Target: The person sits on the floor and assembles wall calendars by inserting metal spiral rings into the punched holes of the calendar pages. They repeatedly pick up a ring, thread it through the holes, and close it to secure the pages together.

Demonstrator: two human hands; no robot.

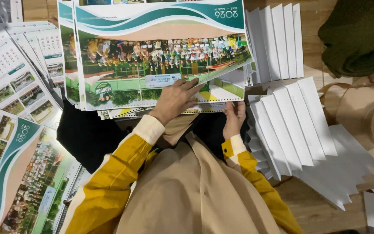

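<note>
Fingers (194, 86) of the left hand (175, 100) are spread flat and pressed on the lower part of the top calendar sheet (161, 52), gripping nothing. The right hand (234, 117) is curled at the punched lower edge of the same stack, thumb on top; how much is pinched cannot be told. The sheet is printed with a green and teal wave band and a wide group photograph. More calendar pages (14, 169) are laid at the left. White folded card stacks (291, 125) are fanned at the right. A dark green sleeve (360, 34) of another person is seen at the upper right.
</note>
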